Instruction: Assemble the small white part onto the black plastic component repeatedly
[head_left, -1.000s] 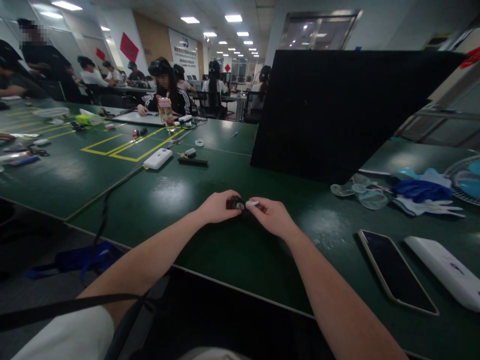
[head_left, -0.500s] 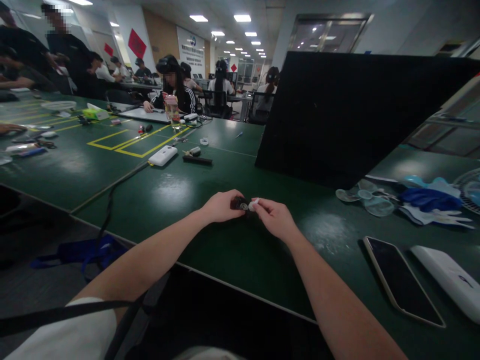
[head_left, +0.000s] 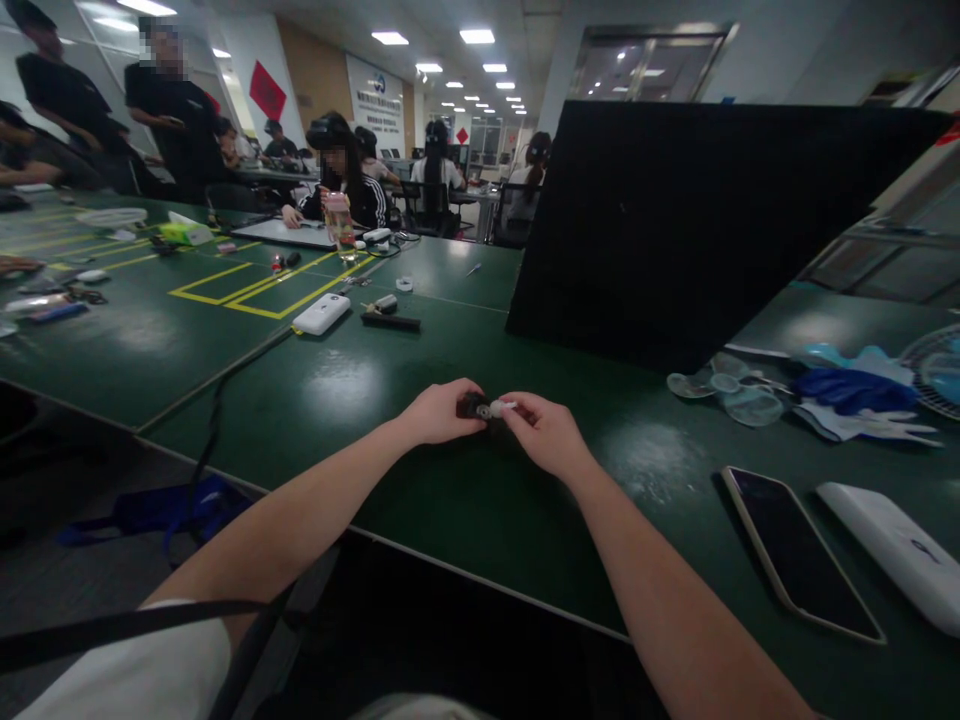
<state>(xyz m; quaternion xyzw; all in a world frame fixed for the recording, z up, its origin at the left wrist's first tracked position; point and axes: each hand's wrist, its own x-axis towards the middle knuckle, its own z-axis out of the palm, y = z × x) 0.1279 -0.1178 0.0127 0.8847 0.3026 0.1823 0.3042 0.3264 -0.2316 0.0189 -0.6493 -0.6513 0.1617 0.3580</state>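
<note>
At the centre of the frame, the left hand [head_left: 442, 413] curls its fingers closed around a small dark part [head_left: 470, 404], and the right hand [head_left: 547, 432] pinches a small white piece [head_left: 499, 408] at its round face, both above the green table [head_left: 465, 520]. The step looks like bringing the two together; the next move calls for steady alignment. Whether they touch, I cannot tell. Compared with half a second ago, the gap between them looks narrower.

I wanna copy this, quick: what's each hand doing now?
Left hand: closed, holding a dark part.
Right hand: closed, holding a small white piece.
</note>
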